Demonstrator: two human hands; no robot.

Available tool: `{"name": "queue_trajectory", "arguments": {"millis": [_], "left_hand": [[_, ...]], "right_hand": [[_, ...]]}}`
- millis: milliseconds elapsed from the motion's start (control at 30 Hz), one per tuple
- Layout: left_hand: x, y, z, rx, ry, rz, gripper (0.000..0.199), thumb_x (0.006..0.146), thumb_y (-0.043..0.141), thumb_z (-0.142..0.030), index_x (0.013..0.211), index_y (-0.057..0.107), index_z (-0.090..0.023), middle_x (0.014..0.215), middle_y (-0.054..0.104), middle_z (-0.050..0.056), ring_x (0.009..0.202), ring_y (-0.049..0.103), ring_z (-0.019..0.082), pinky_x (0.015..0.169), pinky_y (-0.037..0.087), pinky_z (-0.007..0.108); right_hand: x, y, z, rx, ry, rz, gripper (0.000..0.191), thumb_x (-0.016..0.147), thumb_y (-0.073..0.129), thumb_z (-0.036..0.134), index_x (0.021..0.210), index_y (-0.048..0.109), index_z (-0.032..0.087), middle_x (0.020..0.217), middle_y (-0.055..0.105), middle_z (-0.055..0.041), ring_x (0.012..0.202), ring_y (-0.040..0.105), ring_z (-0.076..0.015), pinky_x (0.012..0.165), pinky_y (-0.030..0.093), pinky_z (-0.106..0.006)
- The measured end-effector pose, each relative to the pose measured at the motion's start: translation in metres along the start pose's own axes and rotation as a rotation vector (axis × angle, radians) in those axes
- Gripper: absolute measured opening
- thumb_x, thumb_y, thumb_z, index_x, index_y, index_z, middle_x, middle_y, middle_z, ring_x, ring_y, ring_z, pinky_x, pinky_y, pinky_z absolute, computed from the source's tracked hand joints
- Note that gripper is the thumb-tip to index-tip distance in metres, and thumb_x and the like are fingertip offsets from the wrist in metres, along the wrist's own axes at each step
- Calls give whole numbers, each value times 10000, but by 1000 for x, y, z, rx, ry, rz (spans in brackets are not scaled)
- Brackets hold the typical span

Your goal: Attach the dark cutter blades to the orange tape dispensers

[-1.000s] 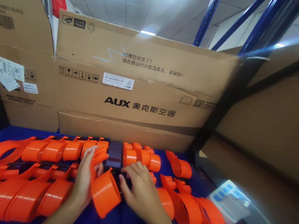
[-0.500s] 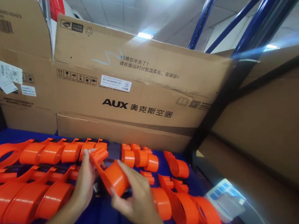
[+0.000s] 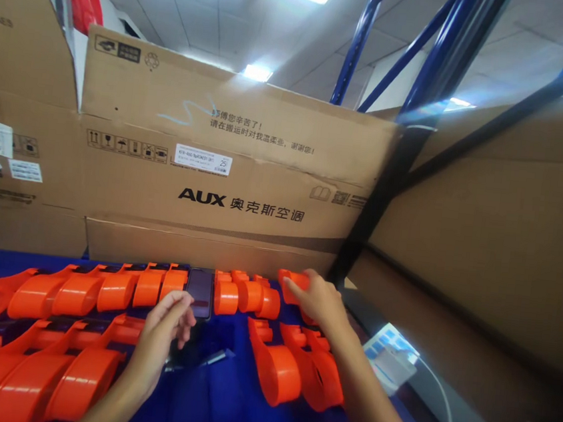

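Low over the blue surface, my left hand hangs with loosely bent fingers, a little apart, and nothing visible in them. My right hand is stretched to the back right, closed on an orange plastic ring with a handle; the hand covers much of it. Just below my right hand and forearm lie more orange rings with handles, partly hidden by the arm. Right of my left hand is a dark flat device, and in front of it a crumpled dark plastic bag.
Several orange rings stand in two rows at the left, and a short row sits back centre. Behind rises a cardboard wall. A dark post stands right, with a white box and cable by the edge.
Both hands were around one orange ring at the centre. My left hand has let go; my right hand has moved to the back right. The view has shifted right.
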State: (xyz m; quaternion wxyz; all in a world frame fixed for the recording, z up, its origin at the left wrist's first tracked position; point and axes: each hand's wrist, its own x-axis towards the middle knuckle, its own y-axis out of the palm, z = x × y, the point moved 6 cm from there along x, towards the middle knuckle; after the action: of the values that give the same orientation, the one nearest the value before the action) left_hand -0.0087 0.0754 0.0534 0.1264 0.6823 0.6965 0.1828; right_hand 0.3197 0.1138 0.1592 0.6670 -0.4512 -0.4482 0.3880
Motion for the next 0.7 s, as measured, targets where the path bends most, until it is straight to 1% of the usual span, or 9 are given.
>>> {"name": "queue_trajectory", "arguments": {"millis": [100,200,267,367,467,533,600,633,700], "left_hand": [[1,1,1,5,-9,7,367,828,731,-540,923,609,-207,679,638,-31,476,531,95,424,379,189],[1,2,1,17,-4,26,363,842,718,-538,944,615,-205,686,637,-31,472,527,92,416,370,184],[0,3,2,25,0,40,365,848,711,-537,964,620,-203,692,639,-28,474,532,94,412,368,185],[1,2,3,32,-3,52,377,849,704,-546,983,624,-203,688,642,-24,477,540,101,410,369,188],[2,2,5,52,-10,61,381,856,691,-558,980,624,-204,683,642,-25,473,539,101,409,364,187],[3,3,7,70,-20,71,388,856,687,-566,978,626,-203,679,640,-26,467,536,100,407,358,186],[3,3,8,79,-23,80,391,858,684,-570,977,628,-202,677,638,-26,466,533,98,405,352,184],[3,4,8,80,-19,82,389,861,681,-570,978,628,-202,678,639,-25,469,534,98,406,351,183],[2,4,7,84,-4,75,381,867,674,-566,970,627,-203,679,638,-25,472,535,97,407,349,181]], "right_hand": [[9,23,-4,-1,-13,57,618,899,587,653,1245,682,149,1144,757,-223,1097,713,-397,831,514,-387],[13,39,-6,1,-19,95,570,895,609,621,1218,702,161,1138,765,-206,1096,720,-378,835,515,-374],[14,45,-8,2,-21,105,566,897,622,587,1249,691,149,1178,754,-211,1127,710,-376,848,515,-372],[16,47,-9,3,-26,100,582,905,633,532,1311,658,116,1247,727,-229,1190,679,-380,873,510,-370],[14,40,-5,13,-34,85,532,921,619,505,1264,681,103,1207,739,-240,1165,687,-393,866,511,-387],[7,29,3,31,-49,68,473,928,609,489,1193,711,111,1153,753,-241,1110,706,-403,848,516,-409],[-7,14,15,64,-80,39,413,946,580,482,1140,729,148,1121,764,-214,1071,718,-395,842,520,-421],[-18,6,22,91,-107,16,402,967,547,493,1147,728,181,1138,764,-186,1080,715,-377,857,520,-418],[-45,-10,38,197,-198,-67,422,1028,418,511,1239,685,262,1218,747,-109,1130,697,-305,903,524,-387]]}}
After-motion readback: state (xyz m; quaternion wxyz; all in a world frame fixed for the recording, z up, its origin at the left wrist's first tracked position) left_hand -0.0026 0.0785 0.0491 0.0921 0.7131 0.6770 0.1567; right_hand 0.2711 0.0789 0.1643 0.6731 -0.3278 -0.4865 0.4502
